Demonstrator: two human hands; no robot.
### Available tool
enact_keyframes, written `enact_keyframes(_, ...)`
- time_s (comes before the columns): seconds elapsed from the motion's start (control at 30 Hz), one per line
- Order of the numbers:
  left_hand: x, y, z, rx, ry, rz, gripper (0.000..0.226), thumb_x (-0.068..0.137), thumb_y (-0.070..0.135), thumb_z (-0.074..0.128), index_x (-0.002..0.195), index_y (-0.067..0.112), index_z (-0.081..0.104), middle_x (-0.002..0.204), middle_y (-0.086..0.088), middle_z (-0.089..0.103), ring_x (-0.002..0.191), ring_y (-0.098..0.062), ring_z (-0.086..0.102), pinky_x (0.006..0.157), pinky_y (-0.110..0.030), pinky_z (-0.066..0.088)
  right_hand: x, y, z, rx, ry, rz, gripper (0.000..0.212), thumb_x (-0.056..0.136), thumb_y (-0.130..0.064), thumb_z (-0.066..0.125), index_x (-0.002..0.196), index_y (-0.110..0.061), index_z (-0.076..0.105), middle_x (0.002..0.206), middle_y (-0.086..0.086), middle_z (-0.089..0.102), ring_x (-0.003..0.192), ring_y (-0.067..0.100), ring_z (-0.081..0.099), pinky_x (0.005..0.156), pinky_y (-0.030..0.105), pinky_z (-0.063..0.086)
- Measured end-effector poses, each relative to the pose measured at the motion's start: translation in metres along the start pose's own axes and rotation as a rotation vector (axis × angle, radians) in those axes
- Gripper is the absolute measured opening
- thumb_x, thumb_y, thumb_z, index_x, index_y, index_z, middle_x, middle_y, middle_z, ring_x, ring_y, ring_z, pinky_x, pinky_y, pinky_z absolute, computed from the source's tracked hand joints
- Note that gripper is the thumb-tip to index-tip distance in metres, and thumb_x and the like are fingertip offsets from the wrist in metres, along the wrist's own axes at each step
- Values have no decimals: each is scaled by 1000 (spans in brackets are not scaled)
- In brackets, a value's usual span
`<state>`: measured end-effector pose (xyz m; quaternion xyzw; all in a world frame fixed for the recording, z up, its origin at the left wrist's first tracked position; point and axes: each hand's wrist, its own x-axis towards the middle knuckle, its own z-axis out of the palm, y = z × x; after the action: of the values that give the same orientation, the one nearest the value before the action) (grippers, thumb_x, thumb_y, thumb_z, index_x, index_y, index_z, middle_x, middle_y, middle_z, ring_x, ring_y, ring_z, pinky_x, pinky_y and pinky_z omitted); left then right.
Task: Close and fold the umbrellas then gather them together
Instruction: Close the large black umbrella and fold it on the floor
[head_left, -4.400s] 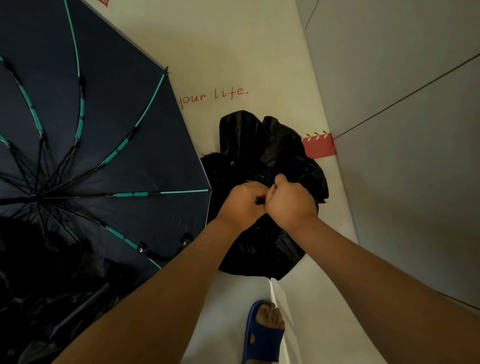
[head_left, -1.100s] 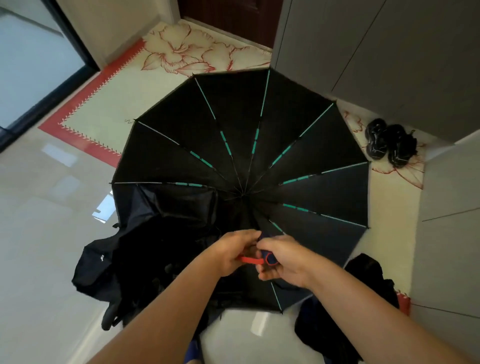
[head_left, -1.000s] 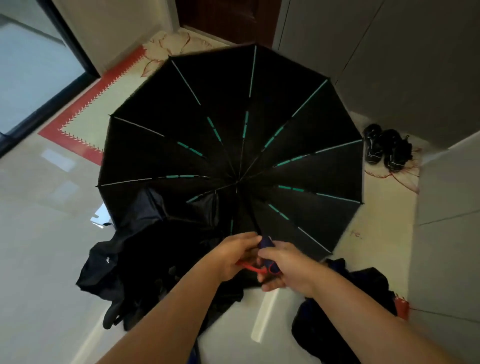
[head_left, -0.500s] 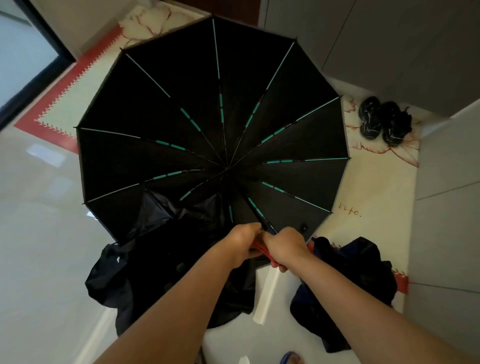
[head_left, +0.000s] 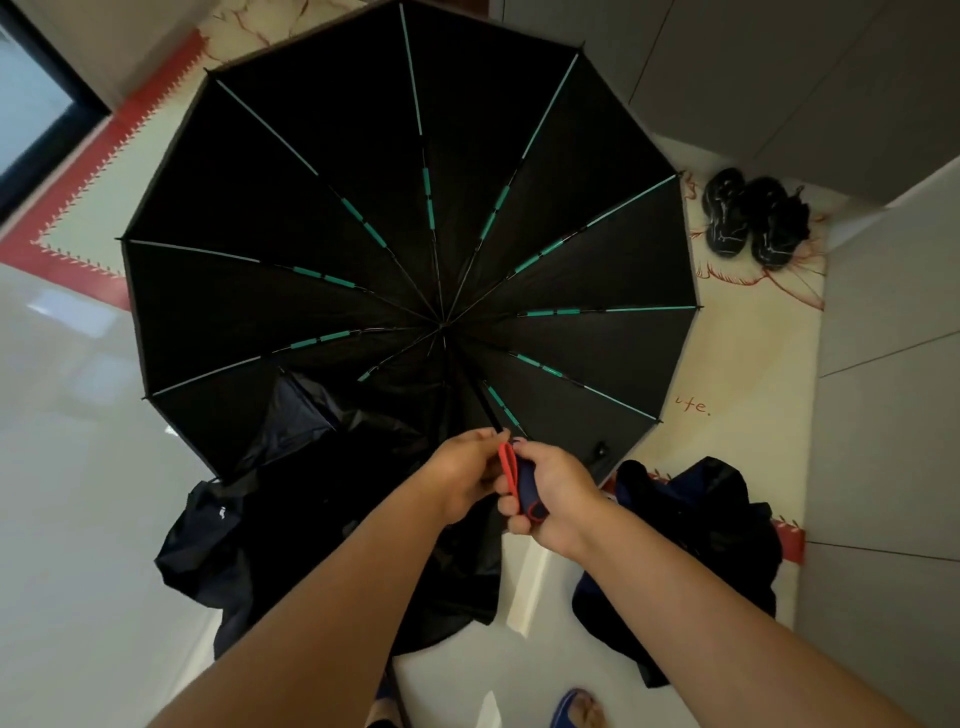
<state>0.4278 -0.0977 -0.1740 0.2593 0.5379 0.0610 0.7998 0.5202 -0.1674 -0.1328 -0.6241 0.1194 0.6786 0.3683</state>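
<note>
1. The open umbrella (head_left: 363, 234) is spreading wide above the floor (head_left: 78, 415), black canopy with teal ribs fanning out.
2. Two crumpled umbrellas are lying below it, a left heap (head_left: 291, 545) and a right heap (head_left: 691, 530).
3. The right hand (head_left: 558, 491) is curling tight round the navy handle (head_left: 530, 488).
4. The left hand (head_left: 462, 473) is pinching the red strap (head_left: 509, 475).

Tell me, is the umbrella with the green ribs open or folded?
Open: the umbrella is spread wide, its green ribs fanned out all round. The right hand grips its handle.
</note>
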Motion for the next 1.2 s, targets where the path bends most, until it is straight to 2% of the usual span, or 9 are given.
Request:
enact_keyframes(0.1, -5, 9, 9, -6, -47, 9, 20, 102, 17, 51, 83, 14, 57, 61, 0, 53, 59, -11, 49, 62, -23, 47, -10, -8, -5, 103, -89, 47, 36, 103, -38, 44, 93, -7, 60, 62, 6, 53, 43, 15, 45, 34, 21, 28)
enact_keyframes(0.3, -18, 26, 30, -140, -121, 15, 19, 104, 21, 46, 104, 13, 63, 84, -3, 64, 74, -10, 62, 63, -20, 54, -33, -33, -21, 296, -329, 158, 43, 97, -45, 46, 82, -8, 64, 67, 3, 51, 46, 15, 45, 38, 20, 24)
enact_keyframes(0.4, -20, 31, 38, -104, -118, 34, 26, 105, 23, 43, 110, 12, 66, 77, -3, 65, 67, -11, 62, 56, -20, 53, -35, -41, -20, 260, -268, 112, 44, 99, -44, 42, 81, -10, 62, 65, 3, 54, 45, 15, 48, 39, 20, 20)
enact_keyframes(0.53, -14, 30, 43, 172, -68, 55, 37, 105, 29, 41, 75, 16, 60, 61, -2, 52, 54, -12, 53, 56, -24, 48, -27, -38, -26, 175, -92, 66, 41, 100, -39, 42, 77, -11, 61, 61, 3, 56, 42, 16, 47, 39, 21, 18)
enact_keyframes(0.7, -9, 27, 45, 377, -30, 54, 22, 103, 31, 47, 119, 18, 56, 92, -5, 68, 78, -19, 65, 75, -32, 56, -8, -16, -43, 156, 13, 94, 38, 101, -38, 40, 84, -13, 62, 61, 6, 57, 42, 18, 48, 36, 18, 18)
enact_keyframes(0.8, -9, 25, 48, 483, -72, 78, 29, 102, 29, 50, 128, 16, 57, 111, -7, 63, 86, -17, 63, 86, -33, 54, 1, -8, -56, 42, 38, 136, 39, 102, -37, 39, 83, -11, 60, 62, 7, 56, 42, 17, 48, 34, 18, 18)
enact_keyframes(1.0, 0, 23, 52, 662, -215, 111, 25, 97, 10, 52, 114, 11, 70, 99, -7, 69, 91, -14, 63, 77, -18, 50, -5, -45, -66, -335, 69, 166, 7, 85, -15, 52, 92, -12, 51, 64, 6, 51, 45, 15, 46, 39, 17, 18)
enact_keyframes(1.1, 7, 23, 50, 656, -265, 97, 25, 98, 18, 54, 120, 17, 68, 112, -5, 70, 98, -14, 65, 80, -20, 49, -13, -80, -62, -698, 287, 62, 5, 85, -5, 52, 89, -7, 54, 70, 10, 55, 48, 17, 50, 47, 21, 27)
enact_keyframes(1.2, 23, 22, 36, 705, -241, 127, 28, 98, 18, 56, 125, 14, 65, 114, 1, 68, 90, -6, 63, 71, -11, 49, -9, -105, -58, -1083, 594, -229, 12, 82, -5, 56, 82, -2, 67, 78, 12, 68, 66, 25, 64, 53, 23, 49)
